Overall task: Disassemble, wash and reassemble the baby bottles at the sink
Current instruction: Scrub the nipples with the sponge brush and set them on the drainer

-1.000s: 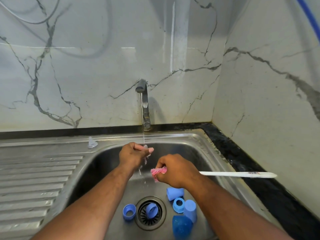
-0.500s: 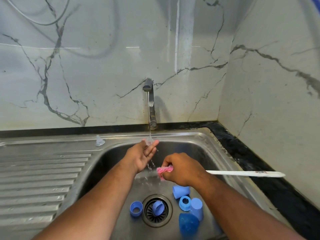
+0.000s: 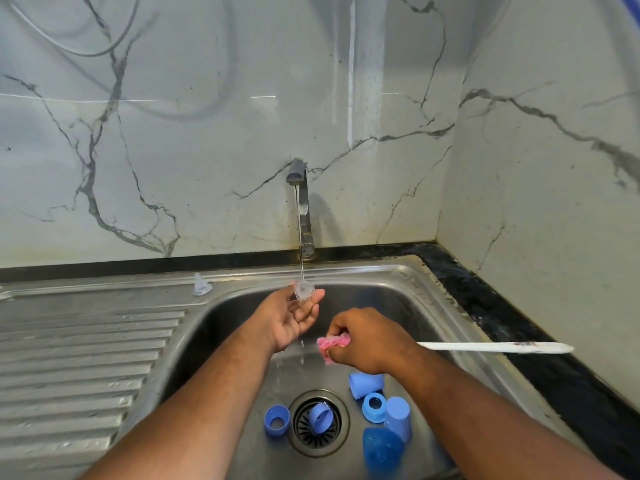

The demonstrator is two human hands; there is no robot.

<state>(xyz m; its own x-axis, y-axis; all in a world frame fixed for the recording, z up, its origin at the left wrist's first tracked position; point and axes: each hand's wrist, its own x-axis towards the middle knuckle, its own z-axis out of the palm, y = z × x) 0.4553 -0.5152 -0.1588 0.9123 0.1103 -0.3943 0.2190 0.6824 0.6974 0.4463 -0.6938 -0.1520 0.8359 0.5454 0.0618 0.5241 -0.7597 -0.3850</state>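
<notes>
My left hand is turned palm up under the tap's thin stream and pinches a clear silicone nipple at its fingertips. My right hand grips a bottle brush near its pink sponge head; the white handle sticks out to the right over the sink rim. On the sink floor lie blue bottle parts: a collar ring, another ring on the drain strainer, a cap, a third ring, a second cap and a blue bottle.
A second clear nipple stands on the steel ledge left of the basin. The tap runs at the back of the sink. A ribbed drainboard lies left, a dark counter strip right, marble walls behind.
My left hand has uncurled and turned palm up, lifting the nipple to its fingertips under the stream. The right hand with the brush has barely moved.
</notes>
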